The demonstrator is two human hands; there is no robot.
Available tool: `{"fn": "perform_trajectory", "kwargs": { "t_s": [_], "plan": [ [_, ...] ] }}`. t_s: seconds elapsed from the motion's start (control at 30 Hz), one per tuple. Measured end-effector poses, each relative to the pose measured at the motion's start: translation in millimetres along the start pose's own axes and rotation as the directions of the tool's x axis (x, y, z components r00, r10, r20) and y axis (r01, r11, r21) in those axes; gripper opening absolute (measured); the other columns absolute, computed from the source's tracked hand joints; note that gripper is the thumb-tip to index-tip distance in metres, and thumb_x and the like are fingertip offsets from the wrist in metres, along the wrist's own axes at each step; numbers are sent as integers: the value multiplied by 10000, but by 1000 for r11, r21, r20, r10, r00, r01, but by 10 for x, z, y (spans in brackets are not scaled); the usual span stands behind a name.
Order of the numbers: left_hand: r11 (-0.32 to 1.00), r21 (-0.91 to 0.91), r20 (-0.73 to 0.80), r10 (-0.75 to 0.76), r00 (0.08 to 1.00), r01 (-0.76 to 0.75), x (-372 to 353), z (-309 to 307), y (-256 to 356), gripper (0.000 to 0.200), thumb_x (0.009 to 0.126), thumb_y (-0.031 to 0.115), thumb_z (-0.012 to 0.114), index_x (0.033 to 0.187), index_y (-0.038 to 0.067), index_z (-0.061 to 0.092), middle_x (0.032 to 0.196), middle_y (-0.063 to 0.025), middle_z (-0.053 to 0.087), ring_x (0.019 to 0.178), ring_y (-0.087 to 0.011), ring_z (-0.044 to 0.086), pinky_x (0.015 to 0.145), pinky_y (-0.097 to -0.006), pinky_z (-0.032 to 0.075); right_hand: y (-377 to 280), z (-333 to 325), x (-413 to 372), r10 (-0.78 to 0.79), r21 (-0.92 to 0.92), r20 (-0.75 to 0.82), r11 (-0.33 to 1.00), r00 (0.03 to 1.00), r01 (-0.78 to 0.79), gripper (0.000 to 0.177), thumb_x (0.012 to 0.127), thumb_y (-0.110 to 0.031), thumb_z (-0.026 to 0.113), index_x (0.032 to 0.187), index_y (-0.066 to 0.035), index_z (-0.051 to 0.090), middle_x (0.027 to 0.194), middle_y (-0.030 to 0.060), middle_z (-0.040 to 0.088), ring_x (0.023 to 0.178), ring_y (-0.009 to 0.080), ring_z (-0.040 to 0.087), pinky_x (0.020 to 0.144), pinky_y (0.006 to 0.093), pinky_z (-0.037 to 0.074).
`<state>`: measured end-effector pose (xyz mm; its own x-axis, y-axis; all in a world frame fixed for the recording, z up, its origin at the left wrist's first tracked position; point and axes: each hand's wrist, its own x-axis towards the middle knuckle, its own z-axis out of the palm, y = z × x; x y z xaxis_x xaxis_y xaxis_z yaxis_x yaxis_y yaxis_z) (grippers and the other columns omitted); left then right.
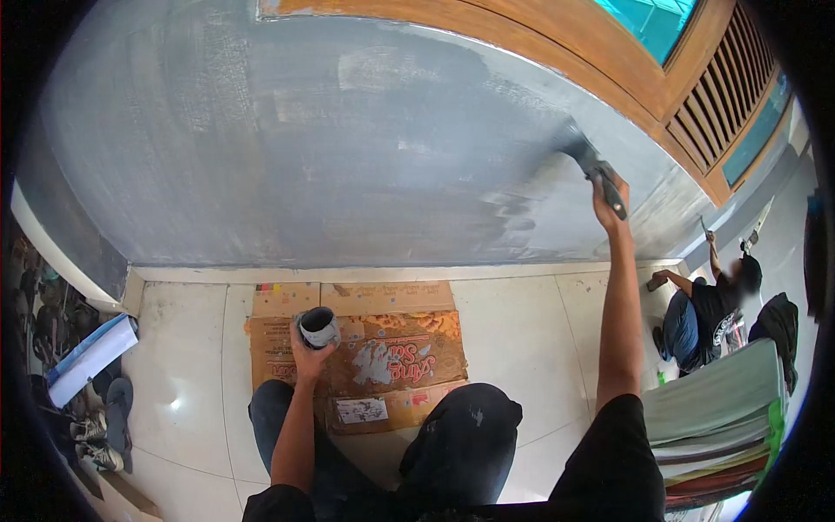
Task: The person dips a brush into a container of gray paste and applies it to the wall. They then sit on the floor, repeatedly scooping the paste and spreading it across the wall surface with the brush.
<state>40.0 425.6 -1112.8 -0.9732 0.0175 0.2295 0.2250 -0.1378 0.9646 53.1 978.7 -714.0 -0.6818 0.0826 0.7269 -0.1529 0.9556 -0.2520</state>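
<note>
In the head view my right hand (610, 202) is closed around the dark handle of a paintbrush (584, 153). The brush's bristles press against the grey wall (365, 165), below the wooden window frame, and look slightly blurred. Patchy, lighter strokes show on the wall around the brush. My left hand (311, 352) grips a paint-smeared cup (318, 328) above the cardboard, with the cup's dark opening facing up. What is inside the cup I cannot make out.
Flattened cardboard (396, 365) with paint smears lies on the tiled floor (531, 348). A wooden window frame (487, 24) borders the wall above. At right another person (713, 304) crouches near a rack of draped cloths (722, 409). Shoes (103, 444) and a rolled sheet (94, 358) lie at left.
</note>
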Motion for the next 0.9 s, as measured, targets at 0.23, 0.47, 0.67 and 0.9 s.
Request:
{"fn": "perform_trajectory", "kwargs": {
  "t_s": [0.23,0.47,0.67,0.9],
  "plan": [
    [999,5,38,50,998,-50,5,38,-51,720,706,119,822,1322,23,462,1214,-124,573,1118,-251,609,965,-394,503,-944,-107,263,-147,151,28,978,989,141,199,951,-133,568,1049,-21,701,959,136,709,812,258,650,783,353,524],
    [992,106,12,69,998,-70,-66,35,10,715,707,92,809,1327,21,458,1217,-132,575,1121,-261,611,965,-402,503,-1826,574,811,-442,226,-65,867,895,444,205,972,-153,547,1006,-4,684,839,124,659,758,233,622,736,366,511],
    [992,72,32,98,995,-100,-21,-11,-106,739,743,138,828,1370,21,456,1232,-138,600,1132,-274,629,967,-412,517,-1286,171,602,-180,247,-34,952,983,183,171,919,-80,560,997,-14,697,854,141,705,759,258,663,733,367,528],
    [999,-8,35,52,998,-52,-49,66,40,723,694,81,817,1325,22,470,1215,-127,597,1121,-259,617,969,-409,503,-2107,353,913,-248,522,33,830,968,195,218,954,-136,514,956,-3,686,835,103,681,735,186,571,706,316,482]
  ]
}}
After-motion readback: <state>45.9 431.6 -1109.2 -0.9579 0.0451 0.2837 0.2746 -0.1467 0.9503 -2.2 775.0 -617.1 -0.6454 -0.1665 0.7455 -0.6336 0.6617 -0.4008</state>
